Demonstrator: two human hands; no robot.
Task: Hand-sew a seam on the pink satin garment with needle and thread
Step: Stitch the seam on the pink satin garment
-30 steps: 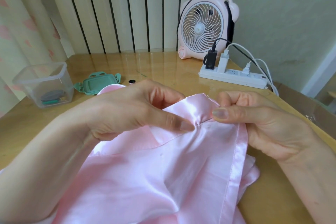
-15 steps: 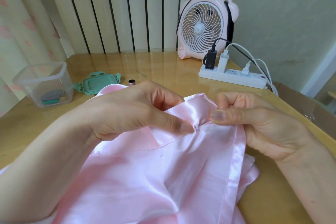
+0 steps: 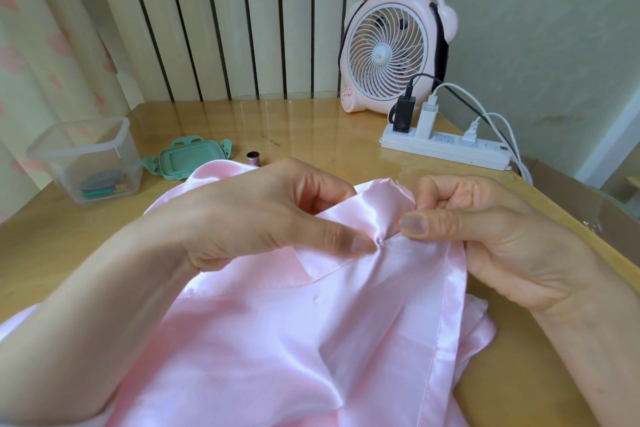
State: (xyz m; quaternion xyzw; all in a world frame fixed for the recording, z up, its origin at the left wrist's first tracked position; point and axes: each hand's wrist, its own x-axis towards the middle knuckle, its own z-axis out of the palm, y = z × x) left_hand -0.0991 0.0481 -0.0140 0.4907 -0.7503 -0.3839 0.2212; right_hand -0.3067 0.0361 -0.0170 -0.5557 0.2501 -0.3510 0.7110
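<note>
The pink satin garment [image 3: 311,340] lies spread over the bench [image 3: 311,135] beneath both hands, with its upper edge lifted between them. The left hand [image 3: 249,218] grips a fold of the cloth, thumb on top and the other fingers [image 3: 311,184] curled behind it. The right hand [image 3: 491,239] pinches the cloth as well, its thumb lying flat on top and its curled fingers [image 3: 446,191] tucked behind the edge. The 2 thumb tips are near each other but apart, and a small pucker in the satin sits right at the tip of the left thumb. A hemmed edge runs down from under the right thumb toward the person. Whether the right fingers also hold a needle cannot be told.

Just beyond the left fingers a small thread spool [image 3: 254,159] stands upright past the cloth. Left of it a green lid [image 3: 188,161] lies flat, and further left stands a clear plastic box [image 3: 86,159] with a few small items inside. Beyond the right fingers lies a white power strip [image 3: 446,149] with 3 plugs in it, and a pink fan [image 3: 394,45] stands behind that.
</note>
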